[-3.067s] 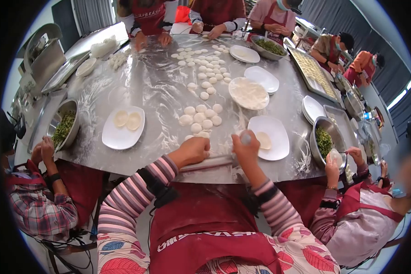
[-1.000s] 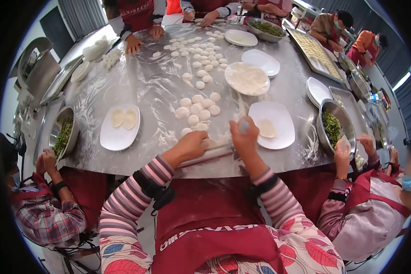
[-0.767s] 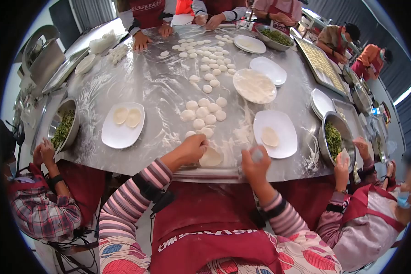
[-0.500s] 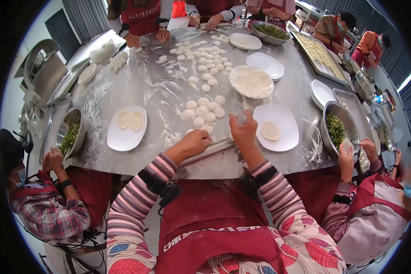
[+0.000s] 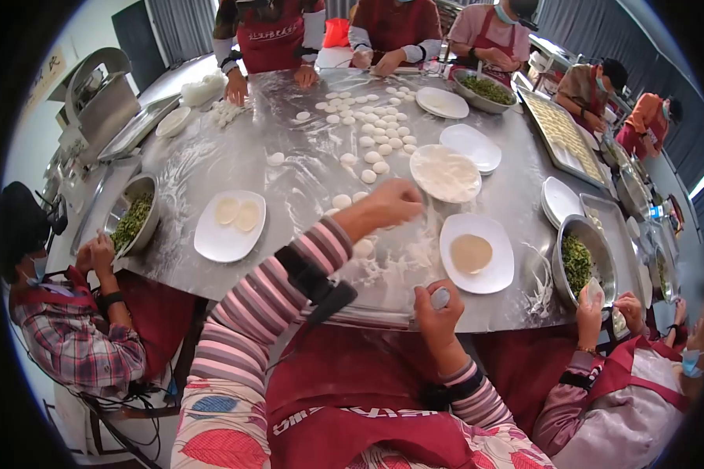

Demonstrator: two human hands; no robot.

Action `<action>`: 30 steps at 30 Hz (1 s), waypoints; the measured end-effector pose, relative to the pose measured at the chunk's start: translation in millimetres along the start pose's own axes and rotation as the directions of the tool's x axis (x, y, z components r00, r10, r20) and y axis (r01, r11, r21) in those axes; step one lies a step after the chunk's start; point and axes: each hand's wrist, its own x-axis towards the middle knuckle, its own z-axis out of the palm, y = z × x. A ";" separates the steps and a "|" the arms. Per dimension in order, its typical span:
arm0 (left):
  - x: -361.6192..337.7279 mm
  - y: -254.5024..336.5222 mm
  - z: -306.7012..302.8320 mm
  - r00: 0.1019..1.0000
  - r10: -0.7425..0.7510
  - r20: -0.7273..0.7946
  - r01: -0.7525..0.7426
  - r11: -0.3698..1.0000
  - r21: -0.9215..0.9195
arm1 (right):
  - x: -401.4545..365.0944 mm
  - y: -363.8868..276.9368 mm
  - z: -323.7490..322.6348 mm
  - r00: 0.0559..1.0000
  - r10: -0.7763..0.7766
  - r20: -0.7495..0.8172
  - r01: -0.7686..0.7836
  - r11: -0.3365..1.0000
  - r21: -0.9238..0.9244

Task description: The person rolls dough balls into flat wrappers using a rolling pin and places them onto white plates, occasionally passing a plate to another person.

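My left hand [image 5: 389, 205] is above the table, beyond several round dough pieces [image 5: 342, 202] and close to a plate of flour [image 5: 446, 173]. Its fingers are curled together; whatever they may hold is hidden. Near the front edge, my right hand [image 5: 440, 319] is closed around a rolling pin [image 5: 440, 298], whose pale rounded end shows above the fist. Right of my left hand, a white square plate [image 5: 499, 273] carries a flat round dough wrapper [image 5: 472, 254]. My left forearm covers part of the nearer dough group.
Another white plate [image 5: 219, 248] at left holds two wrappers. Bowls of chopped green filling [image 5: 131, 223] [image 5: 576, 262] stand at both sides beside co-workers. More dough discs [image 5: 383, 129] lie farther back. A tray of dumplings [image 5: 559, 129] is at the back right.
My left hand has lifted off the work surface and reached forward and right. My right hand has come back toward the table edge with the rolling pin. The wrapper on the right plate looks larger.
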 end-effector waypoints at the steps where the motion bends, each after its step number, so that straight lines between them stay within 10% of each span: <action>1: -0.9 -23.2 -11.9 0.995 0.044 -0.089 -0.015 0.953 0.303 | 0.7 1.6 0.4 1.000 -0.003 -0.012 0.003 1.000 0.003; 5: -61.7 -85.7 -19.9 0.949 -0.139 -0.284 0.309 0.595 0.742 | 0.2 10.6 1.3 1.000 0.008 0.008 -0.008 0.999 0.031; 7: -77.8 -107.0 -11.7 0.899 0.149 -0.411 0.219 0.660 0.718 | 2.6 12.5 2.4 1.000 -0.008 -0.004 0.008 1.000 0.025; 12: -86.2 -105.0 -1.1 0.957 0.011 -0.290 0.140 0.857 0.495 | 8.7 -7.7 -4.4 0.985 0.112 0.133 -0.137 0.972 0.192; 14: -89.8 -94.1 12.1 0.976 -0.054 -0.209 0.109 0.960 0.259 | 16.0 -4.6 0.0 0.989 -0.077 0.127 0.053 0.981 0.185; 16: -83.8 -106.9 30.8 0.971 0.112 -0.209 -0.075 0.981 0.178 | 31.7 -17.2 7.3 0.988 -0.087 0.127 0.068 0.987 0.144; 30: -75.9 -99.5 39.2 0.974 0.095 -0.206 0.019 0.871 0.492 | 52.1 4.6 39.0 0.994 0.110 0.024 -0.112 0.987 0.118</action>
